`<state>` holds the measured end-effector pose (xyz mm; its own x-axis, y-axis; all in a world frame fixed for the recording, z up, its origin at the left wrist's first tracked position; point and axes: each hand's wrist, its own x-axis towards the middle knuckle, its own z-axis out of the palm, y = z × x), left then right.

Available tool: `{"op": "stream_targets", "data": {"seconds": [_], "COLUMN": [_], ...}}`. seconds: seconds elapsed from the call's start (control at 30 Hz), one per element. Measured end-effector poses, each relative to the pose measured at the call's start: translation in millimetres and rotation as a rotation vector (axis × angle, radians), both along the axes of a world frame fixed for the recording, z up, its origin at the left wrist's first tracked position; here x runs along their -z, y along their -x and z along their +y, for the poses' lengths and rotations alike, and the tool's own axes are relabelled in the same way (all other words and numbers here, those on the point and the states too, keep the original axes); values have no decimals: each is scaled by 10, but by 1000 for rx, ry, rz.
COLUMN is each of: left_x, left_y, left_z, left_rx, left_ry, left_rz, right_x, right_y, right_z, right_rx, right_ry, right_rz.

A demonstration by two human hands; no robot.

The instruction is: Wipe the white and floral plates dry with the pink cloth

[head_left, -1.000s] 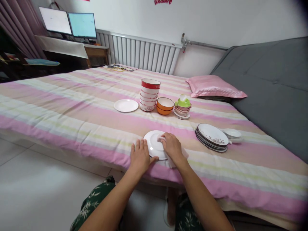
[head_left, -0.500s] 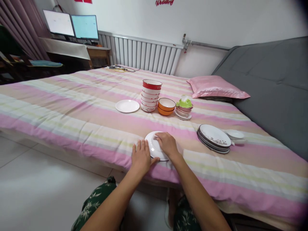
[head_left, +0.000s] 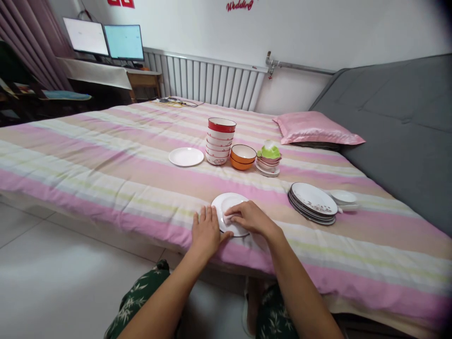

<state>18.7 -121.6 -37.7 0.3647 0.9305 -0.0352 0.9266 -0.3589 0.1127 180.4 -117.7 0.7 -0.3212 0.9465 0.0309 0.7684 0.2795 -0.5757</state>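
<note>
A white plate with a dark rim (head_left: 219,203) lies near the front edge of the bed. My left hand (head_left: 206,230) rests flat at the plate's left side, fingers stretched out on the sheet and thumb at the rim. Over the middle of the plate, my right hand (head_left: 249,217) pinches a small whitish wad (head_left: 229,218), which looks like cloth or tissue, against the surface.
Behind the plate stand a white oval plate (head_left: 186,157), stacked red-and-white bowls (head_left: 219,141), orange bowls (head_left: 242,157) and small green and pink dishes (head_left: 269,159). Stacked patterned plates (head_left: 312,202) and small white dishes (head_left: 344,197) sit right. A pink pillow (head_left: 316,128) lies farther back.
My right hand has moved slightly down and toward the near part of the plate, with the wad now showing at its fingertips. My left hand has stayed in place.
</note>
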Motion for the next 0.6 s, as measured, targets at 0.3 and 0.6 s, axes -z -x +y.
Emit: {"op": "stream_targets", "data": {"seconds": [0.3, 0.6], "left_x": [23, -1], "left_y": [5, -3], "left_z": [11, 3], "left_rx": [12, 1], "left_ry": [-32, -16], "left_rz": [-16, -9], "right_x": [-83, 72], "right_y": [-258, -241], "right_z": [-88, 83], "right_rx": [255, 532], "right_ry": [120, -1], "right_rz": [-206, -306]}}
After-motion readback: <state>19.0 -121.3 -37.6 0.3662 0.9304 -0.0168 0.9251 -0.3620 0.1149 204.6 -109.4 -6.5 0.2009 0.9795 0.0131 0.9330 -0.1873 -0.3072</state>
